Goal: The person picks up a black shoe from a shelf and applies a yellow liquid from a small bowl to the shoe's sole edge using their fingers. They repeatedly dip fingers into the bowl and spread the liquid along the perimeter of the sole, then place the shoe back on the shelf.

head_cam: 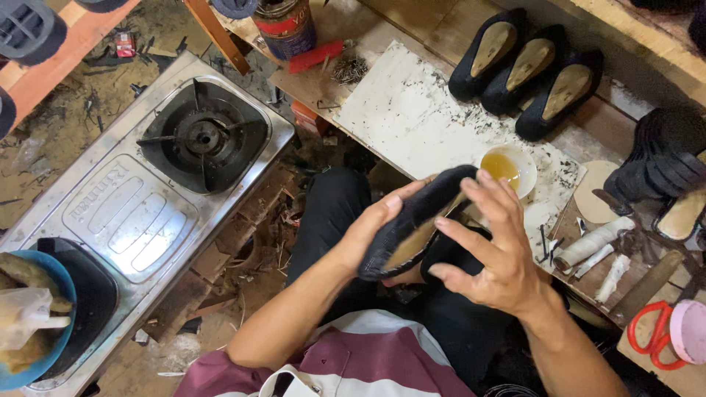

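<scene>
- I am looking down from the head camera at my two bare hands, held over my lap, which is in dark trousers.
- My left hand (371, 231) grips a black flat shoe (419, 220), its fingers (397, 197) clenched around the shoe's side, thumb lying along the upper edge.
- The shoe is tilted, toe pointing up and away, its tan insole showing in the opening; it hangs above my knees, just in front of the desk (412, 117).
- My right hand (493, 254) is beside the shoe with fingers (496, 202) spread and released; the fingertips are at the shoe's toe end, but I cannot tell if they touch it.
- Just beyond the shoe's toe, a small white bowl (523, 163) of amber liquid stands on a stained white board on the desk.
- Farther back, three black flat shoes (526, 70) with tan insoles lie side by side in a row.
- To the right lie a stack of black shoe parts (665, 158), white rolled bundles (594, 241) and red-handled scissors (657, 334).
- At the desk's far end stands a metal can (285, 26), with a pile of small nails (348, 70) near it.
- On the left, a steel two-burner gas stove (140, 206) sits low, with a blue bowl (33, 323) on its near burner.
- The floor between stove and desk is littered with scraps.
</scene>
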### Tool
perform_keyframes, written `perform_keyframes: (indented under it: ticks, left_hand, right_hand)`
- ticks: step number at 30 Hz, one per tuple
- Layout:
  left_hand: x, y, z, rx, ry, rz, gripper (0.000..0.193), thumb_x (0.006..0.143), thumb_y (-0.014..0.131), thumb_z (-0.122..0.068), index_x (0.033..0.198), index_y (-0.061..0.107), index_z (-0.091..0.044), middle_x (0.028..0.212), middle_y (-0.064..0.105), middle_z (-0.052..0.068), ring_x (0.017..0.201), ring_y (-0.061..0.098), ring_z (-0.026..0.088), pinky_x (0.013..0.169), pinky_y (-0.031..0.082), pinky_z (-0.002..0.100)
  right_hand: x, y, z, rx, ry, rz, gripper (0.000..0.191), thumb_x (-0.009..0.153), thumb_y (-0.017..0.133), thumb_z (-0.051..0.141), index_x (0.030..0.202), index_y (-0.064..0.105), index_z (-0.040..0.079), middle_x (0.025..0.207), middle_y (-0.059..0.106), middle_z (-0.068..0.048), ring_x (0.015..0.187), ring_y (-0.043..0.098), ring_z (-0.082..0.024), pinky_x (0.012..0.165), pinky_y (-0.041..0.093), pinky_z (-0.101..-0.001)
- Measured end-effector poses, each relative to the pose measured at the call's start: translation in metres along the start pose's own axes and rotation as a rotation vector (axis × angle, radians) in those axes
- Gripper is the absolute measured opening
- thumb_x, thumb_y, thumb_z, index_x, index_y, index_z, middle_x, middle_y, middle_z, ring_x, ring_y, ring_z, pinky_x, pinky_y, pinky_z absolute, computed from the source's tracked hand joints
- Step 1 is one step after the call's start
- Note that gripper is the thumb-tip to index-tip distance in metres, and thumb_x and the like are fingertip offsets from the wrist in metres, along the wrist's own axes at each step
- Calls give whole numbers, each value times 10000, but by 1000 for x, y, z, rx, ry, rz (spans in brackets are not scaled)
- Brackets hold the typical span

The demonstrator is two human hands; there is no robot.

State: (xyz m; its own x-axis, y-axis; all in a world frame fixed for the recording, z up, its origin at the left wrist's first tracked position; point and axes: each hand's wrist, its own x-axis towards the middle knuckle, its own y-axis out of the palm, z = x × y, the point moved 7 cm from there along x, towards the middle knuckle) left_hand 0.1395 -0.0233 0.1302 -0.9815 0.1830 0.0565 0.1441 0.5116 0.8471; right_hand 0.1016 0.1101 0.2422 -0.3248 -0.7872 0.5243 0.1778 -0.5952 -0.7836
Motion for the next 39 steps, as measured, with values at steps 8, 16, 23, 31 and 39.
perform_keyframes:
  ticks: [8, 16, 23, 31, 39]
  left_hand:
    - [-7, -6, -1, 28, -229, 143, 878, 1062, 372, -657, 1595, 395, 40, 1512, 546, 202, 1341, 573, 254, 1139, 469, 376]
    - [-25, -37, 5, 246, 17, 125, 940, 1054, 313, -797, 1500, 476, 15, 1324, 648, 274, 1146, 660, 325, 896, 526, 390]
    - [-23, -42, -7, 1011, 270, -137, 762, 1093, 455, -569, 1584, 330, 0, 1584, 449, 195, 1477, 416, 311, 1209, 331, 443]
    - [-6, -92, 14, 107, 85, -412, 700, 970, 510, -598, 1360, 540, -18, 1181, 672, 142, 1071, 653, 268, 947, 547, 434]
    - [-18, -103, 12, 14, -94, -479, 760, 898, 550, -668, 1372, 630, -80, 1224, 720, 94, 1050, 682, 179, 906, 544, 314]
  right_hand:
    - [-2, 18, -11, -158, -28, 263, 1005, 634, 866, 268, 1507, 374, 195, 1437, 509, -102, 1320, 517, -337, 1184, 211, -730]
    - [-7, 13, -24, -16, 153, 113, 1126, 602, 879, 267, 1526, 289, 7, 1246, 642, -197, 1204, 616, -404, 1194, 293, -599]
    - [-21, 46, -32, 227, 722, 177, 1192, 639, 879, 299, 1588, 213, 21, 1200, 669, -262, 1052, 685, -331, 947, 527, -419]
    - [-23, 32, -43, 216, 561, 181, 807, 819, 798, 418, 1478, 490, 68, 1426, 609, -186, 1309, 613, -368, 1111, 456, -457]
    - [-33, 5, -136, -412, 543, 212, 702, 678, 831, 600, 1108, 787, 46, 1649, 314, -246, 1497, 186, -476, 1090, 150, -700]
